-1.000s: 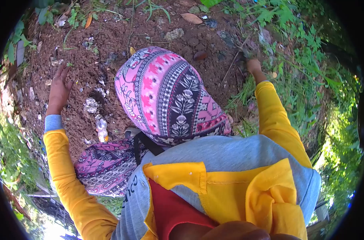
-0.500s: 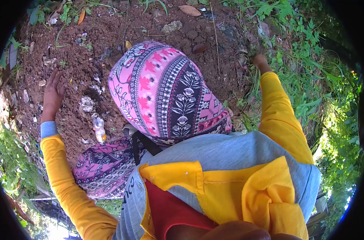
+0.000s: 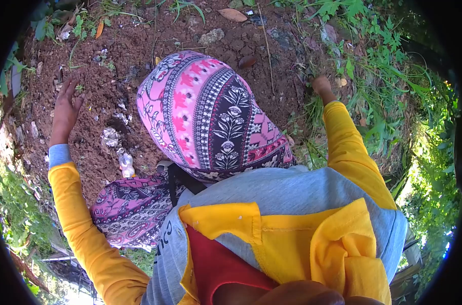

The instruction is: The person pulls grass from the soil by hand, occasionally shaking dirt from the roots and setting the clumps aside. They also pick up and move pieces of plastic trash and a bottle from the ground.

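Note:
My left hand (image 3: pixel 64 116) is open, its fingers apart, just over or on the brown soil (image 3: pixel 88 157) at the left. It holds nothing. At the right, my right hand (image 3: pixel 323 87) is closed low at the border between bare soil and green weeds (image 3: pixel 368 96). Its fingertips face the ground, and whatever they grip is hidden or too small to name. A crumpled silvery wrapper (image 3: pixel 110 136) and a clear plastic bottle (image 3: pixel 126 163) lie on the soil to the right of my left hand.
My knee under pink patterned cloth (image 3: pixel 200 112) stands between the hands. Dry brown leaves (image 3: pixel 232 14), a stone (image 3: pixel 211 36) and a thin stick (image 3: pixel 266 48) lie on the ground farther off. Dense greenery (image 3: pixel 434 168) borders the right side.
My right hand has moved left and slightly toward me, uncovering a pale leaf or stone beside it. My left hand has shifted slightly left and stays open.

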### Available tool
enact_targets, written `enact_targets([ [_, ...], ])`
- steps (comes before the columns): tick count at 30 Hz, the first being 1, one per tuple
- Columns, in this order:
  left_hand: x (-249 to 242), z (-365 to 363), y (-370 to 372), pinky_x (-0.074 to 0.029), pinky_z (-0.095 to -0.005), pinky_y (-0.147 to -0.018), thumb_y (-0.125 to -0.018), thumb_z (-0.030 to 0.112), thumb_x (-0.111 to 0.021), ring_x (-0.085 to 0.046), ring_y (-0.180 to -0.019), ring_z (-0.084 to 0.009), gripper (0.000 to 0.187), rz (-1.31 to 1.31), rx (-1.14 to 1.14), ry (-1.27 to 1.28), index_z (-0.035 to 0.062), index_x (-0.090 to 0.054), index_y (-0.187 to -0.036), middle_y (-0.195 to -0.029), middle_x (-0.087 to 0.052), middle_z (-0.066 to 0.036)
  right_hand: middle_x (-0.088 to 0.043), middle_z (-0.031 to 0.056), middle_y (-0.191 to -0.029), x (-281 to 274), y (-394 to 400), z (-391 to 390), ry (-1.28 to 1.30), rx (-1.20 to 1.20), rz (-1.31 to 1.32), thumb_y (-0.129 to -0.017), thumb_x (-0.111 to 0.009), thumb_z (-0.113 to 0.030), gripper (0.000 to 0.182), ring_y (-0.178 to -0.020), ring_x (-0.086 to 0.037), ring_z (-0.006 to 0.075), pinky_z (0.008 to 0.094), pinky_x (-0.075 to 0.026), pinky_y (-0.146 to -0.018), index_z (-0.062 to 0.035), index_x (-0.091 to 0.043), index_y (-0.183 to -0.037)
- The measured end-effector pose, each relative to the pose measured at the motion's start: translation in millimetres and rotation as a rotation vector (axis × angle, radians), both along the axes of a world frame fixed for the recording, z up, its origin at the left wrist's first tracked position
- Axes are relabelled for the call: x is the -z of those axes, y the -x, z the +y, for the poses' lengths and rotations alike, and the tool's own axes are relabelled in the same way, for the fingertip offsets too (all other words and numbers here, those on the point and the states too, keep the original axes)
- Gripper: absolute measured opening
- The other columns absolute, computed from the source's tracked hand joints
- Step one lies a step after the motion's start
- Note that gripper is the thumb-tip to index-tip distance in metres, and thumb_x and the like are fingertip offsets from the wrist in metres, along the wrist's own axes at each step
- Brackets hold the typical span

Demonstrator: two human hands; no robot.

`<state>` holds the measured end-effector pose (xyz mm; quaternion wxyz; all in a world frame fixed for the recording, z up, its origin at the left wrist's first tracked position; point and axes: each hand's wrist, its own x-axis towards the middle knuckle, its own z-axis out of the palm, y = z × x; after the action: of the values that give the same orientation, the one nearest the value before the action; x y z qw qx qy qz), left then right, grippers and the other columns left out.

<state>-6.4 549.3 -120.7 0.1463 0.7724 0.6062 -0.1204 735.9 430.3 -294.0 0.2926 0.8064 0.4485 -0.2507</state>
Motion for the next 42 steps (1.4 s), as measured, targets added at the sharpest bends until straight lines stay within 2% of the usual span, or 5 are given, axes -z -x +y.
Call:
enact_targets([
  [15,-7.5,-20.5,34.5,-0.033,-0.0363,-0.098,-0.083,0.020,-0.054,-0.038,-0.119,-0.0318,0.041,0.060,-0.077,-0.016,0.0104,-0.046,-0.122,-0.132,-0.036,-0.013,-0.058,0.0265,-0.093,-18.1,17.1,-33.5,-0.104,0.060,0.122,-0.081,-0.052,-0.037,0.045,-0.092,-0.054,0.0397,0.0417,-0.044,-0.077,0.0041,-0.056,-0.098],
  [19,-5.1,-12.6,38.4,-0.033,-0.0358,-0.098,-0.083,0.021,-0.055,-0.038,-0.119,-0.0314,0.041,0.035,-0.118,-0.008,0.0086,-0.046,-0.121,-0.132,-0.036,-0.013,-0.059,0.0246,-0.084,-85.6,15.3,-7.7,-0.105,-0.566,0.050,-0.084,-0.048,-0.036,0.040,-0.079,-0.058,0.0365,0.0411,-0.047,-0.067,0.0029,-0.057,-0.092],
  [22,9.4,-0.9,45.6,-0.033,-0.0355,-0.098,-0.083,0.021,-0.055,-0.038,-0.119,-0.0307,0.041,0.034,-0.023,-0.027,0.0076,-0.046,-0.121,-0.133,-0.036,-0.013,-0.060,0.0211,-0.082,-134.5,-5.0,50.1,-0.464,0.006,-0.007,-0.084,-0.047,-0.038,0.042,-0.074,-0.059,0.0356,0.0413,-0.047,-0.065,0.0020,-0.054,-0.097],
  [25,5.4,7.9,31.5,-0.032,-0.0353,-0.099,-0.083,0.022,-0.055,-0.037,-0.120,-0.0299,0.042,0.032,0.013,-0.057,0.0078,-0.046,-0.121,-0.132,-0.037,-0.011,-0.060,0.0226,-0.090,-99.4,-68.7,21.5,-0.077,-0.349,-0.134,-0.082,-0.049,-0.043,0.051,-0.085,-0.057,0.0376,0.0429,-0.046,-0.074,0.0024,-0.050,-0.104],
  [42,12.8,5.5,27.0,-0.031,-0.0354,-0.100,-0.083,0.021,-0.055,-0.036,-0.121,-0.0298,0.044,0.058,-0.018,0.013,0.0073,-0.044,-0.123,-0.134,-0.035,-0.010,-0.054,0.0168,-0.114,-12.6,-26.6,-125.9,0.376,0.018,-0.052,-0.077,-0.055,-0.028,0.040,-0.104,-0.052,0.0320,0.0386,-0.043,-0.086,-0.0053,-0.055,-0.109],
])
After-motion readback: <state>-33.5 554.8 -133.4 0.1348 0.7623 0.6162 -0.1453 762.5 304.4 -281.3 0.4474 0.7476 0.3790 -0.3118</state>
